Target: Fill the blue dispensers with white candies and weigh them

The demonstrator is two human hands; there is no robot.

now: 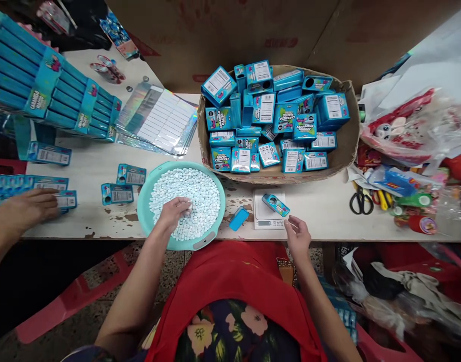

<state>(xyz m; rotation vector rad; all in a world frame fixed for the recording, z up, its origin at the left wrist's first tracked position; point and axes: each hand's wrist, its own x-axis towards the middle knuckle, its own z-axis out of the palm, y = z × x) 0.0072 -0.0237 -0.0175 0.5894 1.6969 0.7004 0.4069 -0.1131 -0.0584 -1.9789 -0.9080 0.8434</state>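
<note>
My left hand (173, 213) is over a mint-green basin (143, 211) full of small pale candies (200, 196). Its fingers are pinched together, with a whitish bit of candy at the tips. To the right, a small digital scale (258, 213) carries a blue candy tin (276, 205) with a dark round opening at its upper left end. My right hand (298, 235) is beside the tin's lower end, fingers loosely apart and holding nothing visible. A plain blue tin piece (238, 218) lies between basin and scale.
Behind the scale stands a cardboard box (339, 163) of blue tins. Two tins (117, 194) lie left of the basin. Another person's hand (34, 208) touches a row of tins at far left. Scissors (361, 201) and bagged items lie right; label sheets (158, 118) lie behind.
</note>
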